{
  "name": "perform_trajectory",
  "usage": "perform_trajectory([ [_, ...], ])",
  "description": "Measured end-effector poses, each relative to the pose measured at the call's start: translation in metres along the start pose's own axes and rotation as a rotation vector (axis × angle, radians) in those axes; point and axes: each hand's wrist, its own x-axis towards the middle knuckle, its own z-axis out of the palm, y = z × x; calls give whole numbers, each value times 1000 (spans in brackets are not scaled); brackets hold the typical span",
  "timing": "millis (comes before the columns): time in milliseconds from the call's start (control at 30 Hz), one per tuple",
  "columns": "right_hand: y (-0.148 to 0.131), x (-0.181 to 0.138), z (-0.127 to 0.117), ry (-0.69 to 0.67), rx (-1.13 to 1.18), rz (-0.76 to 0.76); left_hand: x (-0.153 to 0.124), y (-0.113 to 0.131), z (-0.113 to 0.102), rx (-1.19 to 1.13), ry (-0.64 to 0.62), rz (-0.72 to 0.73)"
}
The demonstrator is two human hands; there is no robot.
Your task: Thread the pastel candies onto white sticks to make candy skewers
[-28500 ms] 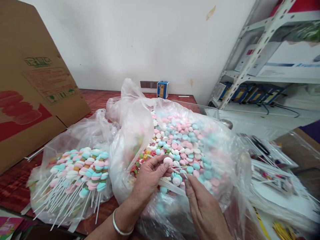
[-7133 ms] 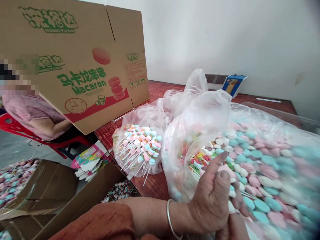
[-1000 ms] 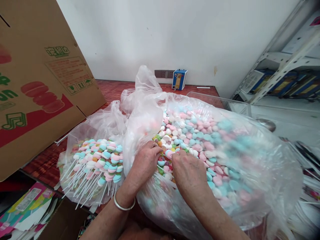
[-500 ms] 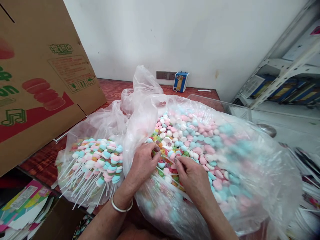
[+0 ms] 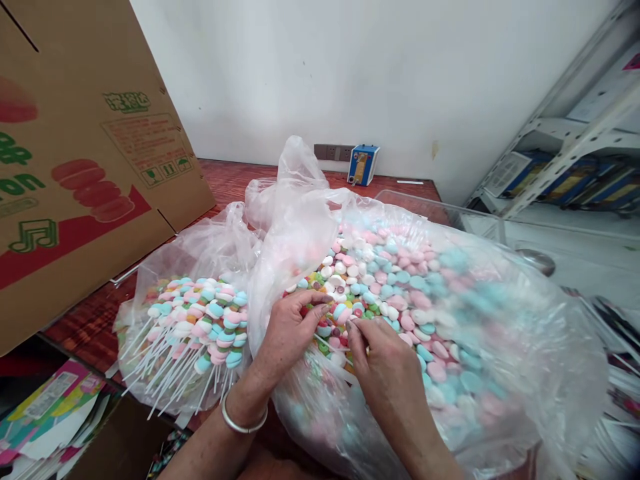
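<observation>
My left hand (image 5: 294,327) reaches over the open mouth of a big clear plastic bag (image 5: 555,373). Its thumb and forefinger are pinched together; whatever lies between them is too small to make out. Close by on the right, my right hand (image 5: 387,360) has its thumb and fingers closed too, with a small pale thing at the tips that I cannot name. Below and around the fingertips are loose pink, blue and white candies (image 5: 420,301) and colourful gummy rings (image 5: 373,309). Left of my hands, finished-looking candy skewers (image 5: 200,313) on white sticks lie in a second plastic bag (image 5: 175,257).
A large printed cardboard box (image 5: 95,153) stands at the left on the red-brown table (image 5: 233,175). By the wall sits a small blue device (image 5: 363,165) beside sockets (image 5: 334,152). White metal shelving (image 5: 560,160) rises at the right. Colourful printed packaging (image 5: 47,407) lies low at the left.
My hands have shifted slightly within the bag's mouth, the fingertips staying near each other. The white stick seen between them earlier no longer shows clearly. The whole view has moved a little.
</observation>
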Motion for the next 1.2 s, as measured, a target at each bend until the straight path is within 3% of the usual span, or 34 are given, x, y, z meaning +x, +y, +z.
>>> perform_trajectory([
  [200,-9,-11,-3,7,381,51,-6,17,20,-746,35,-231],
  [333,-7,-17,-11,-17,507,126,-8,22,36,-1051,-122,-405],
  [500,4,-27,-19,39,433,103,-13,22,51,-1073,-277,-378],
  [867,25,-61,-12,73,372,167,-21,20,64,-1007,-328,-434],
  [1200,17,-46,-20,47,501,270,-41,22,83,-955,-344,-471],
])
